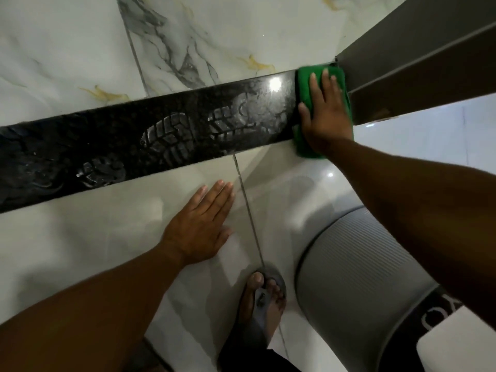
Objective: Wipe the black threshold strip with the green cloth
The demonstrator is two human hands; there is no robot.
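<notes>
Foreground: bare forearms low in view; sandalled foot [264, 294] on pale floor tile [80, 251]; grey ribbed knee [357, 264] at right.
Left hand [200, 229]: flat on the tile, fingers together, palm down, holding nothing; reads as a brace.
Right hand [326, 114]: fingers slightly spread, pressed flat on top of green cloth [304, 84]; pressing, not gripping.
Cloth position: folded pad at right end of black threshold strip [134, 146], butted against grey door frame [418, 65]; near edge hangs over onto the tile.
Strip position: runs across the floor left to right, between marbled tile [67, 63] and the plain tile.
Strip state: dusty shoe prints [171, 138] over the middle and left; almost all unwiped.
Cloth handling: soft, light, limp; likely to bunch if pushed from one corner, so best kept under a flat palm at centre.
Strip handling: hard, glossy, fixed; probably slick, so needs downward pressure.
Risk: pad slipping out from under the palm on a long stroke leftward.
</notes>
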